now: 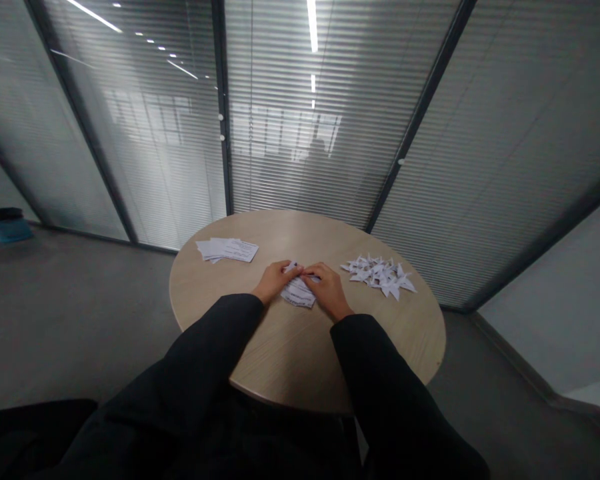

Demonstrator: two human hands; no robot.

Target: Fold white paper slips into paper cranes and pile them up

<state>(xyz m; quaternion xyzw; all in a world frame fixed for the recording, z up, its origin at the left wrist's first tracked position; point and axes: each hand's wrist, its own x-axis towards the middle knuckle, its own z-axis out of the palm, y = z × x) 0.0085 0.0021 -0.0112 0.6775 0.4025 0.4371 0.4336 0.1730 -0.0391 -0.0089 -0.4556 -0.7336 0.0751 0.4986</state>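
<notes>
Round wooden table [290, 350], centre of frame: left hand [275, 281] and right hand [328, 289] both grasping a folded printed paper [298, 293], fingertips meeting at its upper end; neither hand released. Paper rests on the tabletop between the hands. Upper left of the tabletop, near left hand: stack of printed slips [227, 250]. Upper right, near right hand: loose heap of paper cranes [379, 275].

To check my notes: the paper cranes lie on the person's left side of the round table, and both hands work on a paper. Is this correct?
No: the head view shows the paper cranes on the person's right side of the round table. The rest stands: left hand and right hand work on the paper.
</notes>
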